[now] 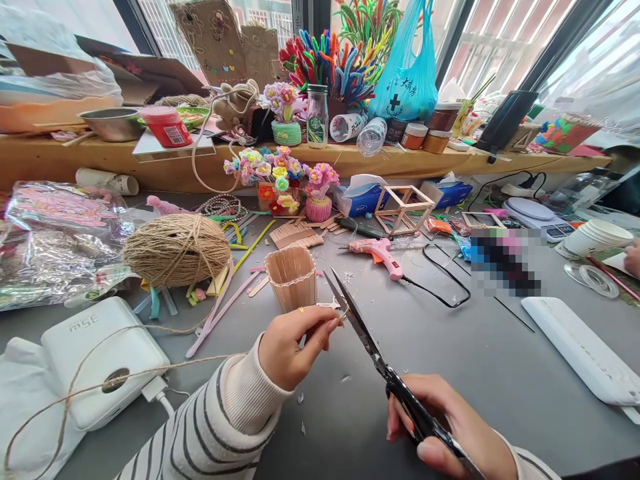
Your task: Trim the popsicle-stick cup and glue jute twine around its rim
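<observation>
My left hand (pixel 300 343) is closed in a pinch on the end of a thin jute twine (pixel 197 361). The twine runs back past my left wrist in loose loops, near a large twine ball (pixel 175 250). In my right hand (pixel 445 417) is a pair of black-handled scissors (pixel 373 347), pointing up and left. Their blades are slightly apart and lie close to the pinched fingertips; whether they touch the twine I cannot tell. Just behind my left hand stands a cup made of wooden craft sticks (pixel 291 277), its lower part hidden by that hand.
A pink glue gun (pixel 375 253) with a black cord lies beyond the scissors. On the left is a white power bank (pixel 103 363), on the right a long white device (pixel 580 350). Behind are craft sticks (pixel 295 235), a stick cube frame (pixel 405 207) and pipe-cleaner flowers (pixel 273 175). Another person's hand (pixel 633 259) shows far right.
</observation>
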{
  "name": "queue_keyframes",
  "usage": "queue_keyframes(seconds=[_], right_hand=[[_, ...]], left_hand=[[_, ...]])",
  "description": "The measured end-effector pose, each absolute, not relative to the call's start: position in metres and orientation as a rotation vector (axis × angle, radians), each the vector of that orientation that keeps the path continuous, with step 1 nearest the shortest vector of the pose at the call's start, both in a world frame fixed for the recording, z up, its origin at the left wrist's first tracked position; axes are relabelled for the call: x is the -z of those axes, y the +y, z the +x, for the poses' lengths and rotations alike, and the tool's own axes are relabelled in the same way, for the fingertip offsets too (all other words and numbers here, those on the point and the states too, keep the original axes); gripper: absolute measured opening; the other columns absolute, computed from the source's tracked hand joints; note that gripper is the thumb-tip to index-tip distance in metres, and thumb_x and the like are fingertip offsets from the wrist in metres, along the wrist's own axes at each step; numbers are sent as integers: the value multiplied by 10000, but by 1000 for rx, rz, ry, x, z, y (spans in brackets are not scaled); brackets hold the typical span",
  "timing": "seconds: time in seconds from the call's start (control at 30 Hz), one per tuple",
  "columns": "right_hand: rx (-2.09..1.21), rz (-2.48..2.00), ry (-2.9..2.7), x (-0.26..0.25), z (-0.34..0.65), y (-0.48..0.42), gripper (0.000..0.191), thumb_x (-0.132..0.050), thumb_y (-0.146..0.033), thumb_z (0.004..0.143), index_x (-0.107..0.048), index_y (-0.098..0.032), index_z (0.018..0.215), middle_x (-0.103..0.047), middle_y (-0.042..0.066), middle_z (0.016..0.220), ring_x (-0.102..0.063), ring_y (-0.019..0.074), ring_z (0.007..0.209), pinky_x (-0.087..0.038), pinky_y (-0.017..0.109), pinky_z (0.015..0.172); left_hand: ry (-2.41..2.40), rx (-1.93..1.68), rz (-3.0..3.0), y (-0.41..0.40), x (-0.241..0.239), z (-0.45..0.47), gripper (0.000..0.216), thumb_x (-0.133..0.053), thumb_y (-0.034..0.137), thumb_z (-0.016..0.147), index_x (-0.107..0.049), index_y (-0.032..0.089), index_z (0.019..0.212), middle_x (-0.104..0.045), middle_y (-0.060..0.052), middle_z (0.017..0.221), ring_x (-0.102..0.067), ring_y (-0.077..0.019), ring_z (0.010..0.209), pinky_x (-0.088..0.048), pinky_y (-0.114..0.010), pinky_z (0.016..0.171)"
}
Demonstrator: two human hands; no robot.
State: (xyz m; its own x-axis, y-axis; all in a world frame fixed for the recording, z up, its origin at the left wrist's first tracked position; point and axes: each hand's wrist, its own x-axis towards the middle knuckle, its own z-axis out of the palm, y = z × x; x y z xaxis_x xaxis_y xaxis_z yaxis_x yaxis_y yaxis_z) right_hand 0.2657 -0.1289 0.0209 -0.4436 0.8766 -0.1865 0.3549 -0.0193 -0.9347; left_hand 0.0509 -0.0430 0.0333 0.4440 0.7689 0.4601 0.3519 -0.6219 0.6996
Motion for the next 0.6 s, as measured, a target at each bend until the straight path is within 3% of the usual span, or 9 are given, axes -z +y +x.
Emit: queue_keyframes(seconds=[0.5,0.6], right_hand=[[-1462,-1254,-1839,-16,267,-125,535,-413,-710,653,-406,-185,551,-547,37,594,-444,123,562,-336,251,548],[-1508,-1310,-1763,-12,266,-123,495,-428,-642,711,-415,-179,537,-490,7,530,-417,101,520,-324,233,514]], left_hand=[[954,-1028,2127,-39,-29,49,178,-430,162,833,-598,140,778,-520,40,486,-466,-48,438,-380,-140,454],[985,-1025,2095,-38,-26,51,198,-419,190,841,-599,138,776,-495,46,469,-448,-48,425,-369,-140,442]])
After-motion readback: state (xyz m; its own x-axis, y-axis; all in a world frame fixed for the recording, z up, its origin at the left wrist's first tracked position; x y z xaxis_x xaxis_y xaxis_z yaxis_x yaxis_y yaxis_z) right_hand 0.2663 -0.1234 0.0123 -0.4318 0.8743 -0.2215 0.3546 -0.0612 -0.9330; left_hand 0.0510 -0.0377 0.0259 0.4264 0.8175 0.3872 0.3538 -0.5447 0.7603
